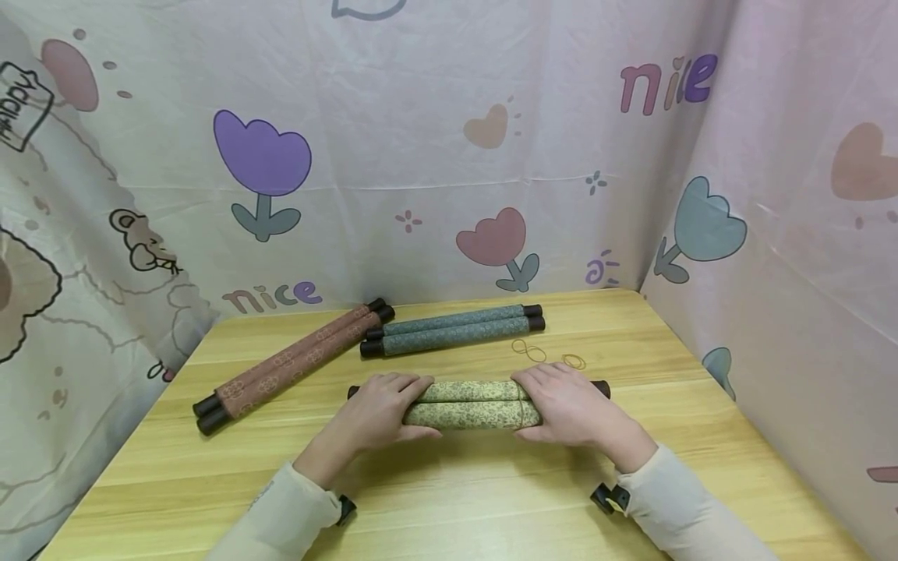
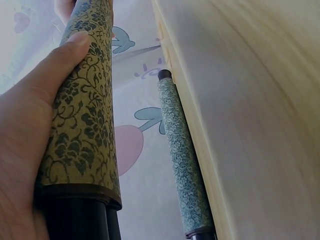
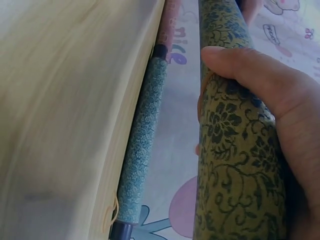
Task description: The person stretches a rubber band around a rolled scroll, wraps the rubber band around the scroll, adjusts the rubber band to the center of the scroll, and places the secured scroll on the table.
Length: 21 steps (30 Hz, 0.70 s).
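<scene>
A yellow-green, floral-patterned scroll (image 1: pixel 466 415), rolled from both ends into two parallel rolls with dark end knobs, lies crosswise between both hands, just above the table. My left hand (image 1: pixel 382 407) grips its left part, thumb along the near side and fingers over the top. On the right part, my right hand (image 1: pixel 567 405) holds it the same way. A thin rubber band (image 1: pixel 520 413) circles the scroll beside the right fingers. The left wrist view shows the left thumb pressed along the scroll (image 2: pixel 82 125); the palms hide part of the ends.
Behind the hands lie a blue-green double-rolled scroll (image 1: pixel 456 331) and, slanting at the left, a reddish one (image 1: pixel 295 362). Two loose rubber bands (image 1: pixel 536 355) rest on the wooden table (image 1: pixel 449 506) near the right hand. A printed curtain (image 1: pixel 393 156) hangs around the back and sides.
</scene>
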Each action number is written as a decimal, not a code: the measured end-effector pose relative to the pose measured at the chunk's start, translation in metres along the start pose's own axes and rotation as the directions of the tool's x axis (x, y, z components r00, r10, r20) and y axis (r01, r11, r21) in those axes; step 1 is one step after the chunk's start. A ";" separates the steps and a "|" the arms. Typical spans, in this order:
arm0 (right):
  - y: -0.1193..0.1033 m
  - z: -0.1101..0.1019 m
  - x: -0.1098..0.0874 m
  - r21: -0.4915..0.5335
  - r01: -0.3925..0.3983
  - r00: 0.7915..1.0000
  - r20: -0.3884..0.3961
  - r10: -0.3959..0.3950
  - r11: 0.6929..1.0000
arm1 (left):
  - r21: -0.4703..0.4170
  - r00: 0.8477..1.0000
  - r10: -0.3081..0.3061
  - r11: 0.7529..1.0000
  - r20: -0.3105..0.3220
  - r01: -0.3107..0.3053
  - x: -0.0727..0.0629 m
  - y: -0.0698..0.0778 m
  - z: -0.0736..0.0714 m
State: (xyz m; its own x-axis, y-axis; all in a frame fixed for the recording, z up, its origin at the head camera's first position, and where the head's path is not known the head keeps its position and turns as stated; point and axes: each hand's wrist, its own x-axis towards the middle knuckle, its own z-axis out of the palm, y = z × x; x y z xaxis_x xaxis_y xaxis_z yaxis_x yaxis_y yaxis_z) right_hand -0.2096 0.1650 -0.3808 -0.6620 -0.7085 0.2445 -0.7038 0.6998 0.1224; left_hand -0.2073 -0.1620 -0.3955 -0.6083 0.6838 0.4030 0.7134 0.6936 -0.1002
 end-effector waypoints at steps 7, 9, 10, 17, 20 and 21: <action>-0.003 0.001 0.001 -0.012 0.026 0.999 -0.032 -0.026 1.000 | -0.001 1.000 0.009 1.000 -0.002 -0.009 0.001 0.002 0.000; -0.004 0.001 0.002 -0.017 0.036 0.999 -0.039 -0.037 0.999 | -0.001 1.000 0.013 1.000 -0.002 -0.013 0.001 0.002 0.001; -0.005 0.001 0.002 -0.017 0.040 0.998 -0.042 -0.040 0.999 | -0.002 1.000 0.016 1.000 -0.006 -0.016 0.001 0.002 0.001; -0.007 0.001 0.003 -0.022 0.057 0.996 -0.064 -0.059 0.998 | 0.004 1.000 0.013 1.000 -0.004 -0.013 0.002 0.003 0.001; -0.007 0.002 0.003 -0.024 0.065 0.995 -0.072 -0.067 0.998 | 0.000 1.000 0.010 1.000 0.001 -0.010 0.002 0.004 0.001; -0.008 0.003 0.003 -0.025 0.066 0.995 -0.074 -0.068 0.998 | -0.002 1.000 0.008 1.000 0.001 -0.008 0.002 0.004 0.002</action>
State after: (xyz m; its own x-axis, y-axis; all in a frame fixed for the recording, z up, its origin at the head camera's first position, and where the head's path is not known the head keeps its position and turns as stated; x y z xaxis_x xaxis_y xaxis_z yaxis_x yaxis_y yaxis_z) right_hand -0.2072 0.1572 -0.3834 -0.5920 -0.7456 0.3060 -0.7392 0.6536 0.1624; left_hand -0.2058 -0.1577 -0.3967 -0.6032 0.6895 0.4010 0.7186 0.6879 -0.1019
